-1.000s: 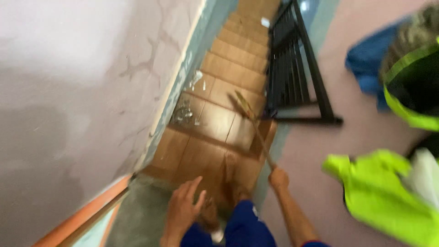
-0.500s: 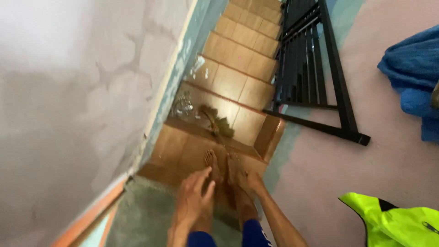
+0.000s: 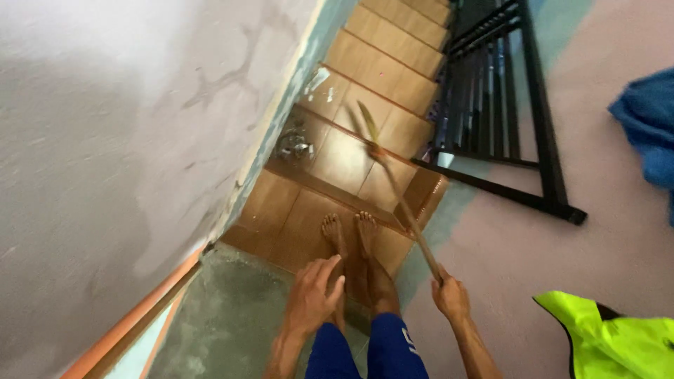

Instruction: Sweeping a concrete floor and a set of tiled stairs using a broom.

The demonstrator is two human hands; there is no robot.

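Hands: right hand [image 3: 451, 295] sits low in the view at about 5 o'clock, fingers curled tight round the near end of the broom stick [image 3: 411, 217]; left hand [image 3: 314, 298] hangs at about 6 o'clock, fingers spread and loose, gripping nothing.
Nearer hand: right one alone has the stick; left one is well apart from it, on the far side of the legs [image 3: 368, 347] in blue shorts.
Feet: bare feet [image 3: 347, 235] stand side by side on the top brown-tiled step [image 3: 295, 224], just beyond the left hand, toes pointing to 12 o'clock.
Stick axis: long axis runs from the right fist toward 11 o'clock, rising up the frame, passing just right of the feet and over the step's edge.
Broom head: bristle end [image 3: 366, 121] is blurred and lies one step down, over the tiles of the next tread [image 3: 337, 158]; I cannot tell whether it touches the tile.
Debris: small pale, shiny litter pile [image 3: 295, 146] lies on that same lower tread at the wall side, at about 9 o'clock from the broom head and near it, not touching.
Further scrap: white scrap [image 3: 317, 78] lies on the step below, hard by the wall.
Wall: cracked grey plaster wall [image 3: 126, 140] fills the left side, with an orange band [image 3: 140, 319] along its foot.
Railing: black metal railing [image 3: 491, 105] stands at 1 o'clock, beyond the stick.
Edges: neon-yellow garment [image 3: 611, 340] at 4 o'clock, blue cloth [image 3: 649, 133] at 2 o'clock, both well apart from the stairs.
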